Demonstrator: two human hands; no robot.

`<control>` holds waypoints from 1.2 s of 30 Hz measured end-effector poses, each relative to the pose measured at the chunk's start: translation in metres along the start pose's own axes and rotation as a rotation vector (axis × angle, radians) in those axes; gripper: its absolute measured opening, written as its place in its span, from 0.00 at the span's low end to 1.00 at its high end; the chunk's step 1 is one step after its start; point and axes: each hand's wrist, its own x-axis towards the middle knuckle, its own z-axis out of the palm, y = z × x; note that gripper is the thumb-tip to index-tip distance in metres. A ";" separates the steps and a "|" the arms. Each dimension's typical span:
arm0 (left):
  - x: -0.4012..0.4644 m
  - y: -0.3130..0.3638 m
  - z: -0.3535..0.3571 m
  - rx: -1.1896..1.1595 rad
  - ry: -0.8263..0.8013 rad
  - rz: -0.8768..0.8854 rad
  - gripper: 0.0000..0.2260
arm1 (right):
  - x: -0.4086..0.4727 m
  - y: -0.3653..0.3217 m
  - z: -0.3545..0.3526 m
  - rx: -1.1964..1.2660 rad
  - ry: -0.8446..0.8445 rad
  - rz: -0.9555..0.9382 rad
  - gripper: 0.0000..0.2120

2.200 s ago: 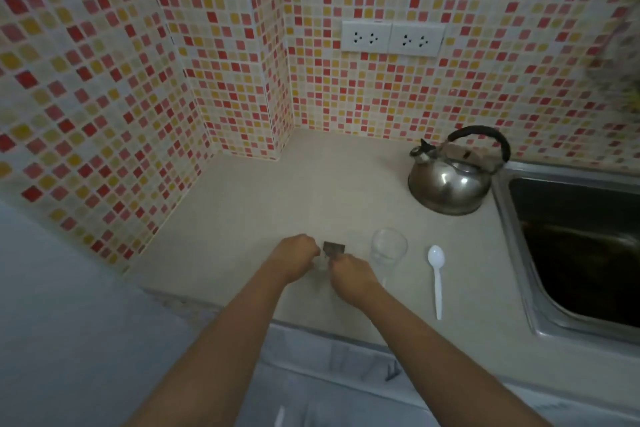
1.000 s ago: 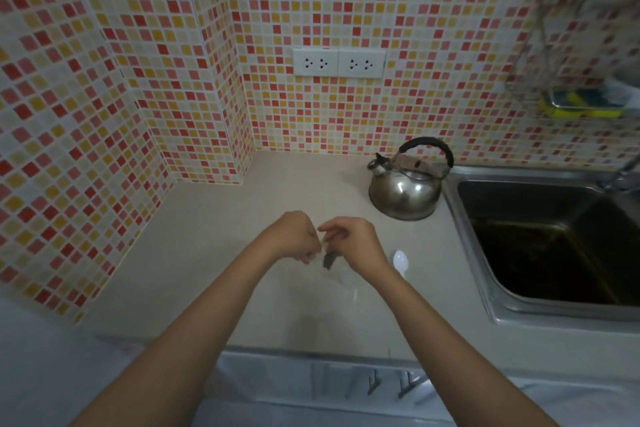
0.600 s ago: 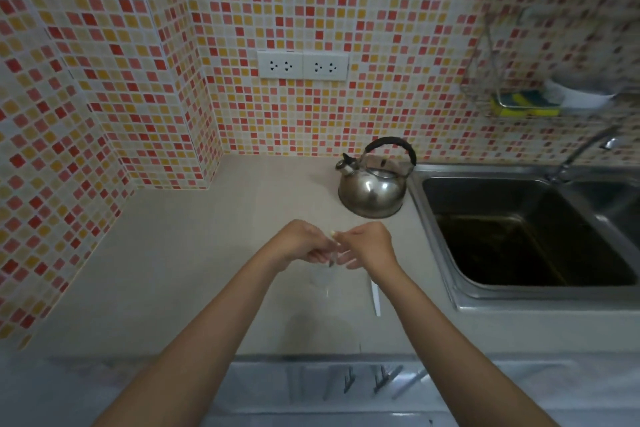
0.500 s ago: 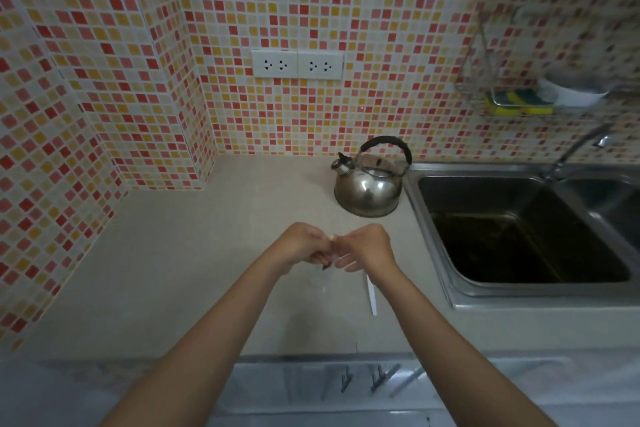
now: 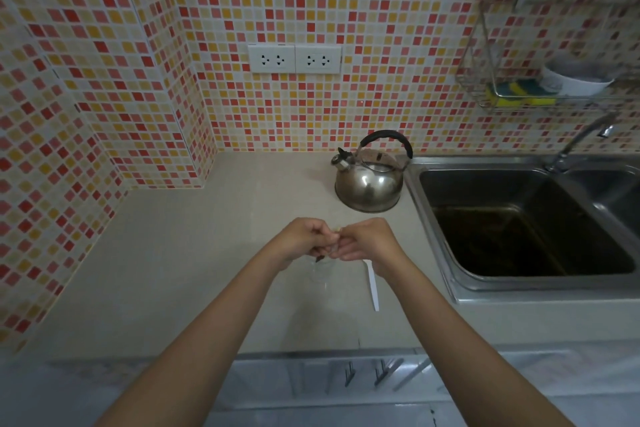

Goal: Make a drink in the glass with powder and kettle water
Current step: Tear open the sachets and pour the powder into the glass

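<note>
At mid-frame, your left hand [image 5: 304, 239] and right hand [image 5: 367, 239] met, fingers pinched on a small sachet [image 5: 320, 256] directly above the clear glass [image 5: 320, 270] on the table [image 5: 173, 270]. A white plastic spoon [image 5: 372, 284] lay just right of the glass, and the steel kettle [image 5: 370, 180] stood behind, beside the sink [image 5: 519, 218].

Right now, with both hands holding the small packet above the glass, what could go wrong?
1. The left hand and right hand pinch the packet over the narrow glass, so powder may fall onto the counter.
2. A wrist could knock the light glass over.
3. The spoon lies beside the right forearm and may get swept aside.
</note>
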 end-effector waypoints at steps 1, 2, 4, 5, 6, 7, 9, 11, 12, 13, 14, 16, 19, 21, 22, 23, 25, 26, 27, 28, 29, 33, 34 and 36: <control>0.000 0.000 0.001 0.008 0.000 0.007 0.11 | 0.000 0.000 0.000 0.009 0.007 -0.008 0.11; -0.001 0.001 0.002 0.015 0.003 0.014 0.11 | 0.001 0.000 0.000 0.020 0.021 -0.014 0.11; -0.001 0.002 0.004 0.016 0.019 0.027 0.12 | 0.001 0.000 0.000 0.047 0.052 -0.019 0.11; -0.001 0.003 0.005 0.010 0.027 0.032 0.12 | 0.001 0.000 0.000 0.059 0.062 -0.018 0.09; -0.001 0.004 0.006 0.006 0.037 0.036 0.12 | 0.002 0.000 0.000 0.063 0.065 -0.015 0.08; 0.000 0.004 0.007 0.013 0.052 0.038 0.11 | 0.002 0.000 0.000 0.058 0.060 -0.012 0.08; 0.001 0.003 0.008 0.060 0.111 0.043 0.08 | 0.002 -0.002 0.000 0.028 0.043 -0.006 0.07; 0.003 0.003 0.008 0.093 0.168 0.044 0.05 | 0.003 -0.003 0.001 -0.012 0.030 -0.013 0.09; 0.003 0.004 0.008 0.088 0.179 0.043 0.05 | 0.003 -0.004 0.002 -0.034 0.030 -0.016 0.11; 0.003 0.004 0.007 0.076 0.183 0.042 0.06 | 0.004 -0.005 0.002 -0.055 0.033 -0.018 0.11; 0.003 0.004 0.006 0.066 0.183 0.042 0.06 | 0.005 -0.006 0.002 -0.078 0.039 -0.020 0.10; 0.002 0.005 0.006 0.055 0.190 0.045 0.07 | 0.007 -0.008 0.004 -0.155 0.067 -0.044 0.09; 0.002 0.005 0.011 0.108 0.253 0.053 0.10 | 0.010 -0.008 0.011 -0.387 0.161 -0.132 0.09; 0.003 0.005 0.015 0.207 0.306 0.058 0.11 | 0.011 -0.007 0.014 -0.503 0.198 -0.183 0.08; 0.003 0.005 0.016 0.261 0.330 0.060 0.10 | 0.012 -0.006 0.014 -0.554 0.206 -0.201 0.08; 0.003 0.004 0.016 0.313 0.359 0.059 0.09 | 0.013 -0.006 0.014 -0.608 0.213 -0.214 0.08; 0.002 0.002 0.014 0.408 0.421 0.060 0.07 | 0.015 -0.005 0.013 -0.687 0.214 -0.213 0.09; 0.001 0.002 0.014 0.484 0.458 0.061 0.07 | 0.014 -0.005 0.014 -0.721 0.210 -0.213 0.10; 0.000 0.001 0.015 0.600 0.506 0.070 0.07 | 0.014 -0.005 0.015 -0.761 0.210 -0.229 0.10; -0.001 0.001 0.015 0.731 0.555 0.096 0.06 | 0.014 -0.007 0.016 -0.793 0.212 -0.249 0.11; -0.002 0.001 0.015 0.822 0.587 0.153 0.05 | 0.015 -0.009 0.016 -0.811 0.215 -0.269 0.11; 0.002 -0.005 0.007 0.833 0.443 0.415 0.15 | 0.017 -0.018 0.008 -0.774 0.195 -0.238 0.12; 0.002 -0.006 0.003 0.803 0.415 0.470 0.14 | 0.017 -0.020 0.006 -0.753 0.201 -0.223 0.12; 0.002 -0.010 0.000 0.738 0.392 0.537 0.14 | 0.016 -0.023 0.003 -0.711 0.217 -0.225 0.12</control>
